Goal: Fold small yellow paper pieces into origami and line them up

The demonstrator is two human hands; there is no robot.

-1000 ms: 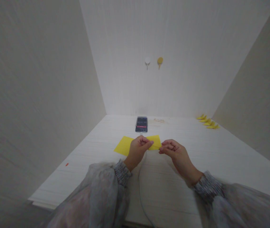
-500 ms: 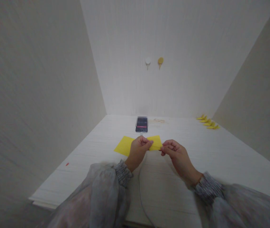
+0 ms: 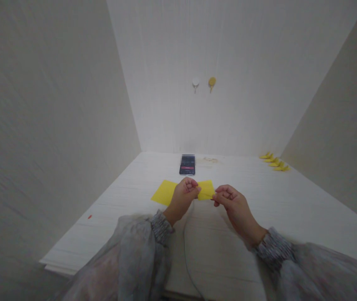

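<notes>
A small piece of yellow paper (image 3: 206,190) is held up between my two hands, with a crease or edge line along its lower part. My left hand (image 3: 184,195) pinches its left end between thumb and fingers. At its lower right corner, the fingertips of my right hand (image 3: 231,202) are closed on the paper's edge. Another sheet of yellow paper (image 3: 164,192) lies flat on the table, partly hidden behind my left hand.
A phone (image 3: 187,165) lies beyond my hands, and a pale cable (image 3: 185,246) runs toward the front edge. Several folded yellow paper shapes (image 3: 274,161) stand in a row at the back right. A small red scrap (image 3: 90,217) lies at left. Two hooks (image 3: 212,82) are on the back wall.
My left hand has slid slightly left along the yellow paper, so more of it shows. My right hand keeps its grip at the corner, nearly still.
</notes>
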